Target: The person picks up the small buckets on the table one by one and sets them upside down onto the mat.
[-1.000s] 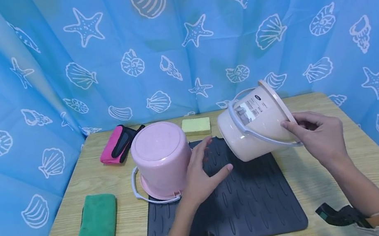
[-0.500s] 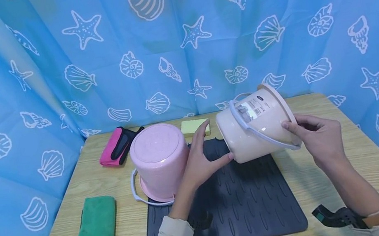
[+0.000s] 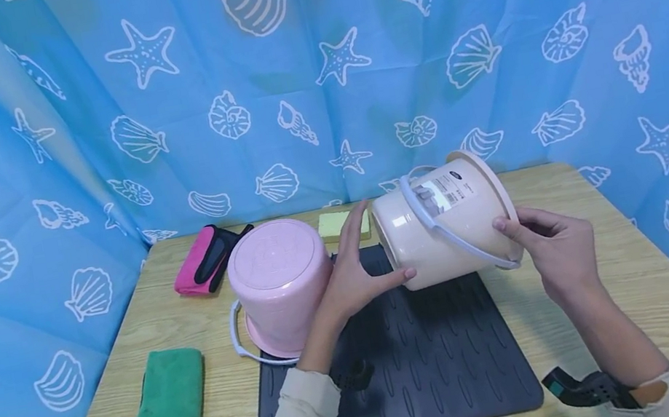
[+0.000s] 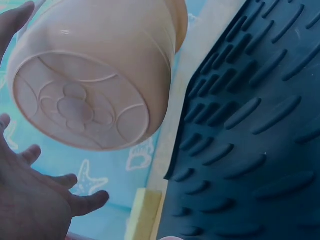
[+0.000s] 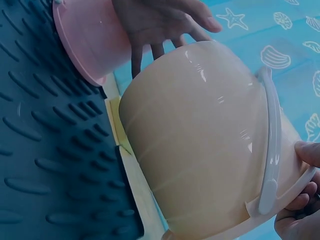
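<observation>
My right hand (image 3: 561,252) pinches the rim of a cream bucket (image 3: 449,241), thumb outside, fingers partly hidden behind the rim. Tilted on its side above the black mat (image 3: 442,375), the bucket has its mouth to the right and a white handle (image 3: 443,220) hanging across it. My left hand (image 3: 353,283) is spread beside the bucket's base, fingers fairly straight; whether the thumb tip touches it I cannot tell. In the left wrist view the flower-embossed base (image 4: 75,107) faces that hand. A pink bucket (image 3: 282,276) stands upside down just left of my left hand.
A yellow sponge (image 3: 329,226) lies behind the mat. At the left are a folded pink and black cloth (image 3: 204,260) and a folded green cloth (image 3: 167,399). A blue shell-patterned curtain (image 3: 261,88) encloses the wooden table (image 3: 628,336).
My left hand has moved up and right to the cream bucket's base. The cream bucket, in my right hand, has shifted slightly left.
</observation>
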`<state>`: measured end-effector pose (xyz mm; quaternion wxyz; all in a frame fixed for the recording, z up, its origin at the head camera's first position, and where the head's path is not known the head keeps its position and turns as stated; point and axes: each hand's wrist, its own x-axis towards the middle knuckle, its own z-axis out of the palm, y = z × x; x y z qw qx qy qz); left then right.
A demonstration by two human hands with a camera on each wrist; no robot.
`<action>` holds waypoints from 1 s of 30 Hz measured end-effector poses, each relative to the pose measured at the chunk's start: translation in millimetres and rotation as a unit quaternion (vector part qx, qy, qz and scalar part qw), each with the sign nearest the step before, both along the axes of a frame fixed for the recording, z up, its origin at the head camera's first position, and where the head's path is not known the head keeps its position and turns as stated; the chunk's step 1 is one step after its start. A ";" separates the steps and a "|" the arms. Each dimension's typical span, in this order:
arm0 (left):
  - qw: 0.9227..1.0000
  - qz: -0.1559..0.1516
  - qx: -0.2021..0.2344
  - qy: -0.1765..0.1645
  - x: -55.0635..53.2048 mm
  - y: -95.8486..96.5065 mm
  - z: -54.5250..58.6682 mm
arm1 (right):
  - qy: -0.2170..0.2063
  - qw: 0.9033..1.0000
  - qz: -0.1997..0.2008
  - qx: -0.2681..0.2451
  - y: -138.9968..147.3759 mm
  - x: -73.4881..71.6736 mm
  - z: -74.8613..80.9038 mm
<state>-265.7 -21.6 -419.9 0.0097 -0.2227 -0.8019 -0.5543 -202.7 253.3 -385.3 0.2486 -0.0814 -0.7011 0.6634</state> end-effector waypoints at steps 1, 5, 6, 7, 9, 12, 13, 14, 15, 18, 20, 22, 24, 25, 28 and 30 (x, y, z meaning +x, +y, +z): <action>1.000 -0.004 0.000 0.001 -0.9 0.2 0.0 | 0.000 1.000 0.001 -0.007 -0.5 -0.1 -0.7; 1.000 -0.020 0.004 -0.001 -4.0 1.2 0.3 | 0.005 0.999 0.011 -0.033 -2.2 -0.2 -4.3; 1.000 -0.022 0.007 -0.004 -4.5 1.2 0.5 | 0.008 0.999 0.015 -0.037 -2.8 -0.4 -5.3; 1.000 -0.024 0.010 -0.008 -4.9 1.1 0.6 | 0.010 0.999 0.019 -0.041 -3.2 -0.7 -6.2; 0.999 -0.028 0.017 -0.019 -5.5 0.8 0.9 | 0.014 0.998 0.028 -0.046 -4.0 -1.5 -7.9; 0.999 -0.037 0.020 -0.031 -5.7 -0.3 1.1 | 0.015 0.998 0.036 -0.055 -4.0 -3.1 -9.7; 0.999 -0.041 0.018 -0.030 -5.8 -0.5 1.3 | 0.015 0.998 0.037 -0.058 -3.8 -3.5 -10.2; 0.998 -0.044 0.017 -0.029 -6.0 -0.7 1.4 | 0.014 0.997 0.037 -0.061 -3.5 -4.1 -10.5; 0.999 -0.046 0.014 -0.026 -6.0 -0.9 1.6 | 0.015 0.997 0.040 -0.069 -3.4 -4.5 -10.6; 0.999 -0.046 0.014 -0.016 -6.5 0.1 3.1 | 0.021 0.994 0.054 -0.092 -2.4 -5.3 -10.0; 0.999 -0.042 0.019 -0.009 -6.3 0.5 4.9 | 0.025 0.991 0.066 -0.109 -2.4 -5.5 -9.4; 0.999 -0.031 0.019 0.003 -5.9 0.4 7.2 | 0.027 0.989 0.077 -0.123 -2.8 -5.6 -9.0; 1.000 -0.019 0.019 0.016 -5.5 -0.6 9.7 | 0.021 0.990 0.082 -0.116 -3.4 -5.6 -8.9; 1.000 -0.011 0.017 0.022 -5.2 -1.5 10.8 | 0.014 0.991 0.083 -0.108 -3.6 -5.5 -8.9; 1.000 0.001 0.009 0.028 -4.3 -4.5 13.5 | -0.018 0.995 0.083 -0.050 -2.8 -4.0 -8.7; 1.000 0.000 0.002 0.029 -3.9 -6.4 15.5 | -0.037 0.996 0.080 0.021 -0.7 -2.4 -8.4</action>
